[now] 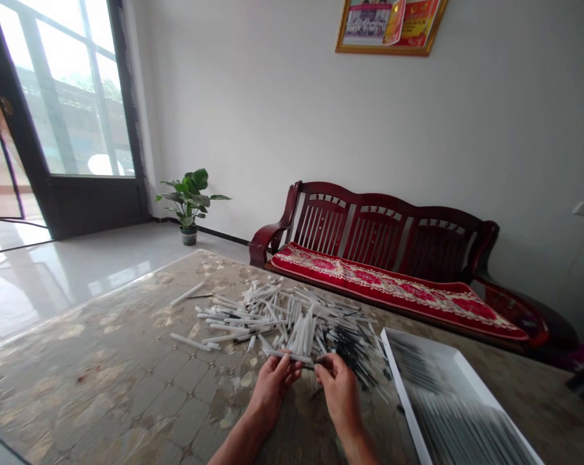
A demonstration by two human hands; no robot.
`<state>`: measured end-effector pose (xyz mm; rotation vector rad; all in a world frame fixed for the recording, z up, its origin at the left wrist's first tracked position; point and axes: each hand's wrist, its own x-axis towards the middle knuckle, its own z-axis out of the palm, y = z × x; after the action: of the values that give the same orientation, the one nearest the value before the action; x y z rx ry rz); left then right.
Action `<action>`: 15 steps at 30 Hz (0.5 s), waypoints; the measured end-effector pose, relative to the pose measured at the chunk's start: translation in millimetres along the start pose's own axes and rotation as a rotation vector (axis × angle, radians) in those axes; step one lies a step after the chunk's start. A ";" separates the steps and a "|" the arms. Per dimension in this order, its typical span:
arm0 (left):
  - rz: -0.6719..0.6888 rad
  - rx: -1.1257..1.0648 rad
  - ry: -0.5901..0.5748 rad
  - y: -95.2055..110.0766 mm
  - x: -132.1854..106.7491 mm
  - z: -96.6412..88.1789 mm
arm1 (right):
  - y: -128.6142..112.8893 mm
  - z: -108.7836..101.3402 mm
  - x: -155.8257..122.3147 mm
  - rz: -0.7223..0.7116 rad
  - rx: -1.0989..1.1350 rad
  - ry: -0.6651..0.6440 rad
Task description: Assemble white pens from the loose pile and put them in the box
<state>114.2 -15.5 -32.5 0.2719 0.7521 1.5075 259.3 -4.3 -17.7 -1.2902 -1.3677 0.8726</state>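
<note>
A loose heap of white plastic pen barrels (272, 320) covers the tabletop, with thin black pen refills (350, 355) massed at its right end. My left hand (272, 387) is shut on a white barrel (289, 356), held crosswise just in front of the heap. Close beside it, my right hand (338, 391) pinches a thin dark item at its fingertips, probably a refill. The two hands nearly meet at the barrel's right end. A separate barrel (188, 294) lies to the left of the heap, and another (190, 342) lies at its left edge.
A white tray (418, 394) holding rows of dark refills stands to the right of my right hand. The table has a glossy, marble-patterned cover (103, 381). Behind it stand a red wooden bench (374, 239) with a red cushion and a potted plant (189, 203).
</note>
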 end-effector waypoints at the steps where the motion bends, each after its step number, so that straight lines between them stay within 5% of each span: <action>1: 0.001 0.000 -0.005 -0.2 0.1 -0.1 | 0.3 0.5 -0.3 -0.007 -0.008 -0.002; 15: 0.011 0.019 -0.033 -2.0 1.4 0.1 | 0.7 -2.9 -0.8 -0.278 -0.202 0.049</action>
<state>115.7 -14.3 -34.1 0.3147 0.7398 1.5035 262.2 -5.3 -17.9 -1.2246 -1.5812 0.5202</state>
